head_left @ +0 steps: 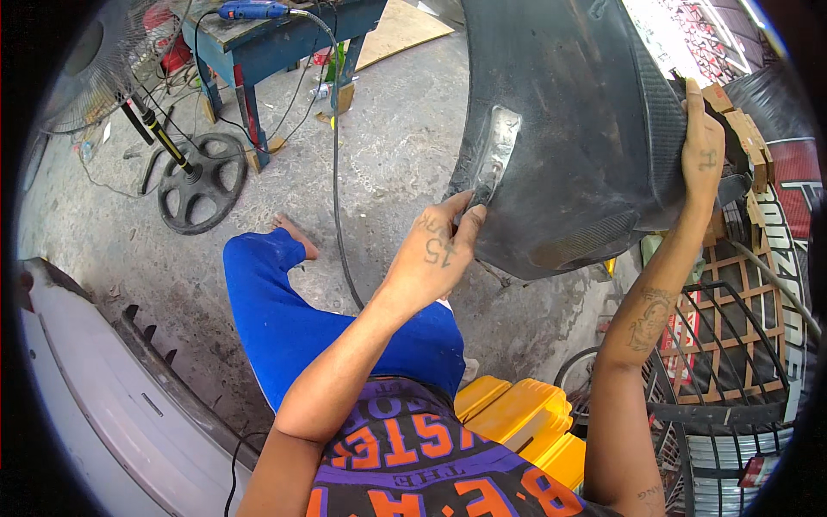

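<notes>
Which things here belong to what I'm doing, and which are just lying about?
In hand:
Black panel, with your right hand on its edge and your left hand by its pale strip
Possibly the blue power tool, whose dark hose runs toward your lap

Probably just about:
Standing fan
Yellow plastic pieces
White panel

The blue bench point(280, 47) bears a blue power tool point(252, 10).

Stained grey concrete floor point(401, 112) — a blue table point(289, 45) upper left, bright light point(665, 39) upper right.
</notes>
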